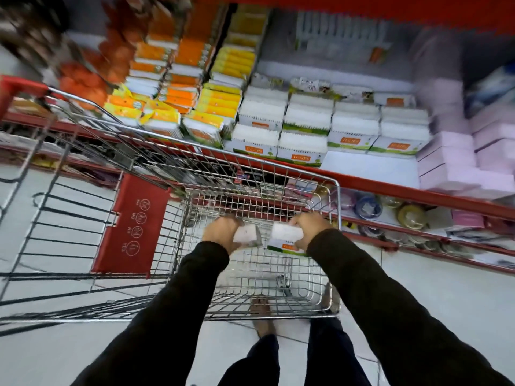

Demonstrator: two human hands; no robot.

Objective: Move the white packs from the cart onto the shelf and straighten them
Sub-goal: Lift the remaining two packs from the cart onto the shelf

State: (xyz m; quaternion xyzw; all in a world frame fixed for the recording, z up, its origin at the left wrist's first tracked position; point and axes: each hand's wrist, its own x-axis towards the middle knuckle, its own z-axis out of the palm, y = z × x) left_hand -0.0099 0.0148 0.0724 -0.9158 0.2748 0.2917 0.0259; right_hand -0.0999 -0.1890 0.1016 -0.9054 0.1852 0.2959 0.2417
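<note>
The upper left of the view is smeared with motion blur, so the dark and orange goods there cannot be made out, and the print on the shelf packs is too small to read. The lower shelf behind the cart holds round tins that are only half clear.

Both arms in dark sleeves reach forward and down into the wire cart, hands side by side above its basket floor. The left hand is closed around a white pack, fingers wrapped over its far end; the pack's surface is blurred. The right hand grips another white pack from above, its green and orange label edge showing below the knuckles. The two packs are near each other but apart, both inside the cart.

On the shelf beyond the cart's rim, rows of matching white packs stand stacked, with yellow packs to their left and pink boxes to their right.
</note>
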